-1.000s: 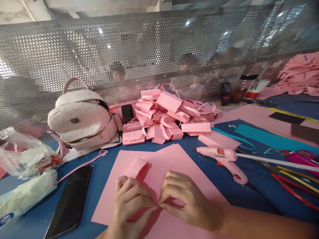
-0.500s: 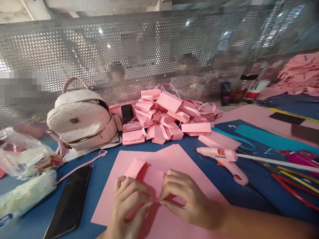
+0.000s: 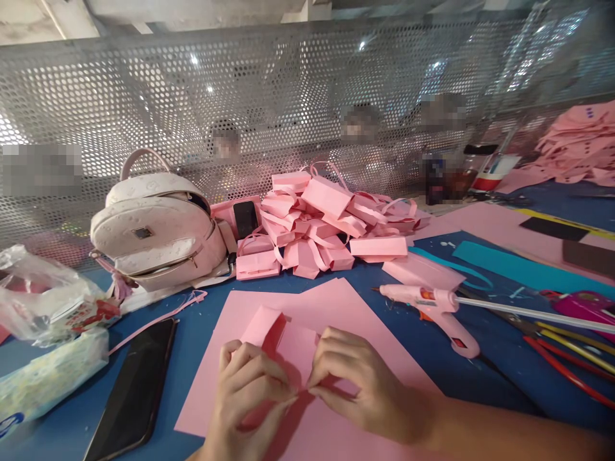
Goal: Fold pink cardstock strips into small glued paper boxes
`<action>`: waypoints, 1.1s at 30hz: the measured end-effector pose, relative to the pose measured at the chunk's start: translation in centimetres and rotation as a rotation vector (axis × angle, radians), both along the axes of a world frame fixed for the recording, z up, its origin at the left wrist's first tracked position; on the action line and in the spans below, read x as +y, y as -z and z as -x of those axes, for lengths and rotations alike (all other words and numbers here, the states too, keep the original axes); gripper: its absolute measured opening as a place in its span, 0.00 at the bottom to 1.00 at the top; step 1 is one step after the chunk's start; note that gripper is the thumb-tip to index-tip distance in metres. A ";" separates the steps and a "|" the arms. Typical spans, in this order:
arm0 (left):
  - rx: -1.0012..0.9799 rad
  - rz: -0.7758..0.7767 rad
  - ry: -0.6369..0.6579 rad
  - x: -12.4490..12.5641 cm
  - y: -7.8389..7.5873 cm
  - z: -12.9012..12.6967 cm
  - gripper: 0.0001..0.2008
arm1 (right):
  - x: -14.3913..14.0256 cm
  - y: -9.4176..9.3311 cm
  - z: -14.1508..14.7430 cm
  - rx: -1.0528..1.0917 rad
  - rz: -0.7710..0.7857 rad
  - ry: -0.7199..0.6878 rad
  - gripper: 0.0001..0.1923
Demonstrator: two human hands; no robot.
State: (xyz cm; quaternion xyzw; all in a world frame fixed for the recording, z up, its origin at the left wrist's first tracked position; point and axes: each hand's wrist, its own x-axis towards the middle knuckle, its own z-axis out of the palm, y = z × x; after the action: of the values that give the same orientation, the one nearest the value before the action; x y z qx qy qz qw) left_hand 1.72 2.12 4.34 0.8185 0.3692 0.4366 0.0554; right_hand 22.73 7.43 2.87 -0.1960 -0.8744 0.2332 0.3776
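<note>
Pinched between both hands, low in the middle of the view, over a flat pink sheet (image 3: 331, 307) on the blue bench (image 3: 408, 333): a small folded pink paper piece (image 3: 283, 342), partly boxed, one flap standing up at its far left end. Left hand (image 3: 250, 390) curled nearly closed, fingertips (image 3: 288, 400) nipping the near edge of the paper; right hand (image 3: 358, 381) likewise curled, thumb and forefinger clamped on the same edge, meeting the left at the crease.

Risks, as judged from here: thin card, matte and crisp, likely to take a wrong crease for good if squeezed off the fold line; a tear possible at the pinch point, with both grips pulling on one small spot; the upright flap apt to spring open or crush under a careless knuckle. Glue gun (image 3: 432, 307) lying just right of the sheet, nozzle toward it, smooth pink plastic with an orange trigger; whether hot, cannot tell, though a stray elbow could meet it.

Further back, a loose heap of finished pink paper boxes (image 3: 327, 218) with ribbon-like strip handles, sharp-edged and light, easy to topple. Left of that, a quilted pale backpack (image 3: 158, 237), soft and rounded. Glossy black phone (image 3: 134, 390) flat by the sheet's left edge; crinkled clear plastic bag (image 3: 43, 294) beyond it. Perforated metal screen (image 3: 288, 96) behind everything.
</note>
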 end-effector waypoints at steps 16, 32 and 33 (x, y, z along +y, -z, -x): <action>0.003 -0.002 0.003 -0.2 0.1 0.3 0.13 | 0.1 0.0 -0.1 0.003 -0.011 0.010 0.07; -0.084 0.187 0.032 -0.3 0.8 0.9 0.08 | 0.1 -0.2 -0.2 0.010 0.008 0.020 0.06; -0.081 0.185 0.029 -0.3 0.8 0.9 0.08 | 0.1 -0.1 -0.2 0.011 0.006 0.018 0.06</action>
State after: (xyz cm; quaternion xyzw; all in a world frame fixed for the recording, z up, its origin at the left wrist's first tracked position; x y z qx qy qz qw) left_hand 0.81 1.86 3.58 0.7969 0.3934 0.4324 0.1521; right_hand 22.89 7.57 3.01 -0.2036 -0.8697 0.2336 0.3841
